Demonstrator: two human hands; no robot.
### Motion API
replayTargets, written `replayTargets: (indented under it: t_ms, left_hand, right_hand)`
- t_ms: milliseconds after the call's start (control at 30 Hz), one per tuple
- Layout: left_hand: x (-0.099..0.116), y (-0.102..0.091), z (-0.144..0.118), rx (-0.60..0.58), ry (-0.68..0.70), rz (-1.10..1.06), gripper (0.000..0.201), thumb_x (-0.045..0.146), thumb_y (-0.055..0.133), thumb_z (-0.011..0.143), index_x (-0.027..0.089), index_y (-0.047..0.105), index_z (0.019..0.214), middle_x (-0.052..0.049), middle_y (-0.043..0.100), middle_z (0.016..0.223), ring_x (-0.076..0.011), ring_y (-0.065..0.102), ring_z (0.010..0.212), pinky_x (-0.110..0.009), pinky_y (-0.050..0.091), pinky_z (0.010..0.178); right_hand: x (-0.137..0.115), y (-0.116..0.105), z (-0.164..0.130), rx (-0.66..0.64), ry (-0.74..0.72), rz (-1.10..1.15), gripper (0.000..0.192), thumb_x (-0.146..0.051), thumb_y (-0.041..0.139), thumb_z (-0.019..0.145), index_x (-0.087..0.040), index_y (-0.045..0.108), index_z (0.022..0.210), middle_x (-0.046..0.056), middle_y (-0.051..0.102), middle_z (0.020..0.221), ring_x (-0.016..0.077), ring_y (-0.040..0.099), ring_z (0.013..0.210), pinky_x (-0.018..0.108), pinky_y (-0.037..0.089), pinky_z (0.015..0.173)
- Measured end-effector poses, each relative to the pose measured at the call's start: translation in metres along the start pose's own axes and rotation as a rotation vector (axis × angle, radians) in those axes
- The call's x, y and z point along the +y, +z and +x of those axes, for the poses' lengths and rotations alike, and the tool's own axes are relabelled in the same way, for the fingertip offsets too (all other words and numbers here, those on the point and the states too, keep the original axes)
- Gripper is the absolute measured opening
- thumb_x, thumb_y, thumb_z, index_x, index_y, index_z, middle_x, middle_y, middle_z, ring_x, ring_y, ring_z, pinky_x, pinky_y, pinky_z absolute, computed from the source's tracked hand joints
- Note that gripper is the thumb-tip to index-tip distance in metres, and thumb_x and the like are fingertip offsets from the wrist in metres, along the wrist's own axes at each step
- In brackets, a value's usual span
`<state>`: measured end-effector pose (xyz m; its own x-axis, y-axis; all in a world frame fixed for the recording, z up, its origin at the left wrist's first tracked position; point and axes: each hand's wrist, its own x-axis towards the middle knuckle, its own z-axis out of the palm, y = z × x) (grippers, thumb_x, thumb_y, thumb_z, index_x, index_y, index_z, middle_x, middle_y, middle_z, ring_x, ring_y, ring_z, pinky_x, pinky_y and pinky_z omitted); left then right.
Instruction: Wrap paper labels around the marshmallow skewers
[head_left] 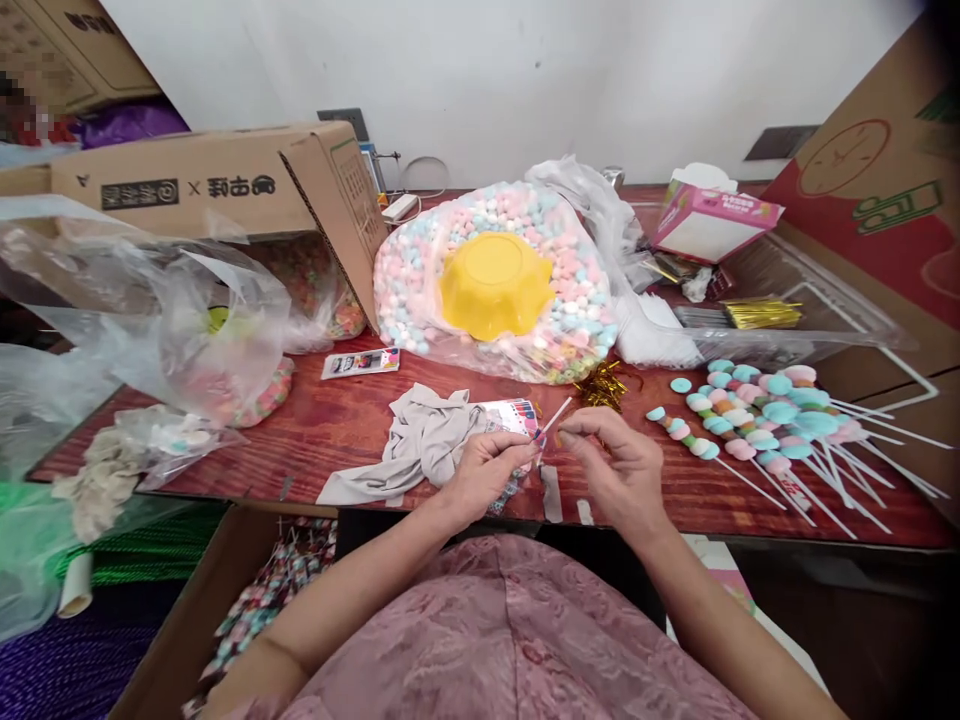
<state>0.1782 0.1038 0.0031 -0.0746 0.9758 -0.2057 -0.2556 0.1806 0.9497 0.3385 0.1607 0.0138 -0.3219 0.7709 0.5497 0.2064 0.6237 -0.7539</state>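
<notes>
Hands meet at the near edge of a red wooden table [337, 420]: the left hand [487, 470] pinches a small printed wrapper [517, 420] together with the lower end of a thin white stick [553, 415], while the right hand [619, 465] closes its fingertips on the same stick just beside it. Both hands are narrowed into a pinch, neither spread wide. The stick slants up and away from the hands, its bare tip pointing toward a tuft of gold twist ties [600, 385].

To the right lies a fanned row of finished candy skewers [757, 420], pastel marshmallow pieces threaded on matching sticks, their bare ends pointing toward the table edge. Behind the hands, a large clear bag of marshmallows [577, 310] holds an upturned yellow bowl [495, 285]. A grey cloth [420, 440] is crumpled just left of the hands, and an open cardboard box [247, 185] lies on its side at the left rear.

The stick looks light, stiff and slim, liable to roll or snap if bent, so a fingertip grip near its lower end suits it. The wrapper appears thin and slippery, best held flat between thumb and forefinger.
</notes>
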Motion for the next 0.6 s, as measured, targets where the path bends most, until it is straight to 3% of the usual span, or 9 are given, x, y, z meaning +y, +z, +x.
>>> replayTargets:
  t_ms: [200,367,467,600]
  left_hand:
    - [0.004,0.001,-0.015,0.054,0.282,0.268,0.025,0.036,0.062,0.084,0.014,0.071,0.075,0.0,0.057,0.066,-0.0105,0.048,0.063,-0.024,0.04,0.062]
    - [0.003,-0.006,-0.028,0.119,0.515,0.544,0.022,0.029,0.058,0.088,0.016,0.075,0.081,-0.003,0.062,0.069,-0.0122,0.051,0.065,-0.025,0.041,0.064]
    - [0.001,-0.008,-0.029,0.119,0.548,0.608,0.023,0.025,0.055,0.089,0.016,0.074,0.081,-0.003,0.063,0.07,-0.0125,0.052,0.065,-0.025,0.041,0.064]
    - [0.001,-0.008,-0.027,0.02,0.502,0.616,0.026,0.018,0.049,0.088,0.015,0.07,0.073,-0.002,0.06,0.068,-0.0126,0.052,0.067,-0.026,0.042,0.067]
  right_hand:
    - [-0.01,0.016,-0.016,-0.029,0.038,0.036,0.01,-0.027,0.061,0.089,-0.024,0.068,0.083,0.004,0.069,0.081,0.0194,0.063,0.079,0.036,0.05,0.074]
    - [-0.011,0.017,-0.022,-0.089,-0.054,0.041,0.013,-0.025,0.059,0.091,-0.026,0.071,0.086,0.003,0.071,0.078,0.02,0.062,0.077,0.039,0.048,0.075]
    - [-0.011,0.018,-0.027,-0.125,-0.09,0.016,0.016,-0.024,0.056,0.092,-0.027,0.072,0.093,0.002,0.071,0.078,0.0202,0.062,0.078,0.041,0.047,0.077]
    - [-0.004,0.021,-0.033,-0.113,-0.057,0.047,0.018,-0.021,0.057,0.091,-0.027,0.074,0.094,0.002,0.071,0.079,0.0187,0.063,0.077,0.038,0.048,0.075]
